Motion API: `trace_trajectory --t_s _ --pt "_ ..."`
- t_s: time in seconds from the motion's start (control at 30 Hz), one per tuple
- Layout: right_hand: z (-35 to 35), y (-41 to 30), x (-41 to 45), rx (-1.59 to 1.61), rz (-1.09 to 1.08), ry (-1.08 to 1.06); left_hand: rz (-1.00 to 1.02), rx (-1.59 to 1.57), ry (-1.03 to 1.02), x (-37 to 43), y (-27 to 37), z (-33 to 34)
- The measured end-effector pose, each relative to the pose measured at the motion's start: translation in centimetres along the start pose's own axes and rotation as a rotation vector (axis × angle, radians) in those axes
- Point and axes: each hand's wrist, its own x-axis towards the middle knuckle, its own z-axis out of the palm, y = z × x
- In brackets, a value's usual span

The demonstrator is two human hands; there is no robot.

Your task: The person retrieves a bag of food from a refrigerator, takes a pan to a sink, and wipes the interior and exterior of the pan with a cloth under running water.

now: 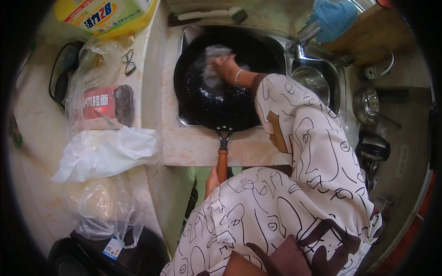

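A black wok (238, 107) with a wet, shiny inside rests over the left basin of a steel sink. My right hand (228, 67) is down in it, gripping a pale greyish scrubber (215, 51) against the far left part of the inner wall. Both are blurred, so the scrubber's exact kind is unclear. The wok's brown wooden handle (222, 160) points towards my body past the counter edge. My left hand (211, 181) closes round the handle's lower end, partly covered by my patterned shirt.
A steel bowl (312, 82) sits in the right basin below the faucet (305, 38), over which a blue cloth (331, 19) hangs. Behind the sink lies a long-handled brush (210, 14). Packed noodles (103, 107), plastic bags (103, 200) and a yellow detergent container (103, 17) occupy the raised left counter.
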Motion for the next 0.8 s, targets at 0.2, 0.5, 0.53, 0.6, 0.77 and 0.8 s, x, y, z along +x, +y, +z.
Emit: trace_trajectory --t_s 0.2,0.5,0.53,0.6,0.77,0.8 --pt "5.2 1.8 -6.8 0.085 -0.38 -0.3 0.111 0.13 -0.009 0.1 0.0 0.2" --pt "-4.1 -7.4 -0.5 0.246 -0.132 0.402 0.086 0.21 0.016 -0.2 0.2 -0.1" --pt "-4.0 -6.5 1.4 0.158 -0.03 0.452 0.101 0.282 0.026 -1.4 1.9 -0.5" --pt "-1.3 -3.0 4.8 0.063 0.098 0.472 0.139 0.262 0.03 -1.3 1.2 -0.6" --pt "0.0 3.5 -0.1 -0.229 0.234 -0.134 0.187 0.164 0.06 -1.6 1.0 -0.5" --pt "-2.2 3.5 -2.2 -0.128 -0.083 -0.291 0.184 0.123 0.075 -1.1 0.1 -0.4"
